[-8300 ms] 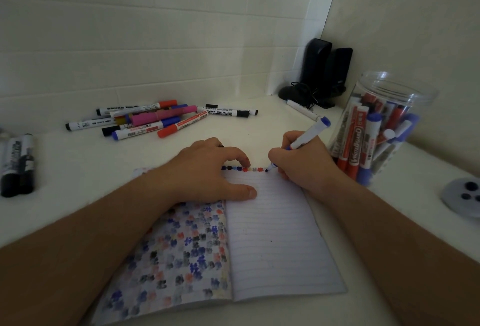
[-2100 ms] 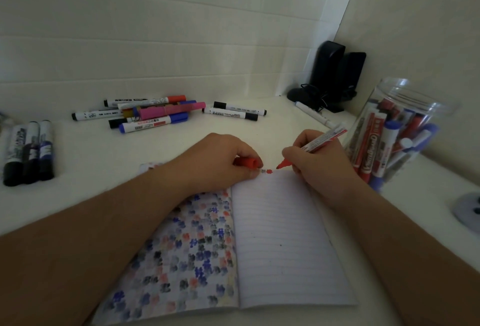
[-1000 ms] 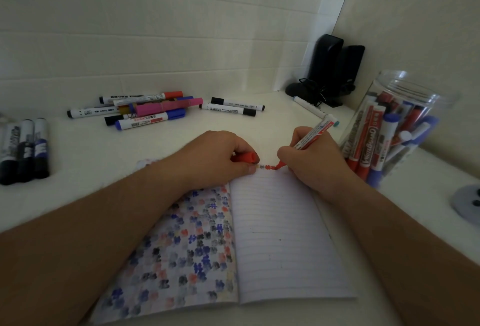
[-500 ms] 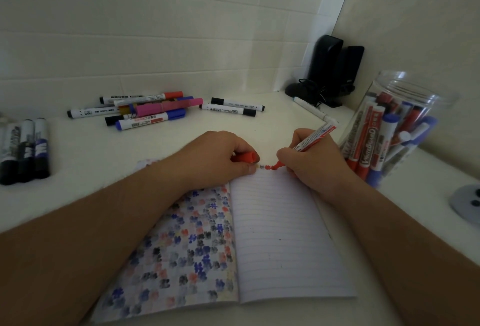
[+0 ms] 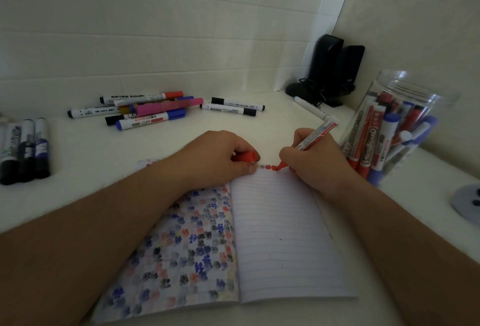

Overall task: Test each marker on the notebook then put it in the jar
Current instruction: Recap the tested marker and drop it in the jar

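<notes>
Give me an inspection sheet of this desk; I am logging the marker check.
Surface: white desk top, matte.
Job's things: open lined notebook, red marks on its top line; red whiteboard marker, tip on the page; red marker cap; clear plastic jar holding markers; loose markers behind.
Clutter: three dark-capped markers at left; grey round lid.
Grippers: left hand holds the cap; right hand grips the marker.
Cables: black cord by the speakers.
Surroundings: black speakers; tiled wall.

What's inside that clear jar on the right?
The jar holds capped markers, red and blue, standing tilted. How many stand behind the front ones cannot be seen.
</notes>
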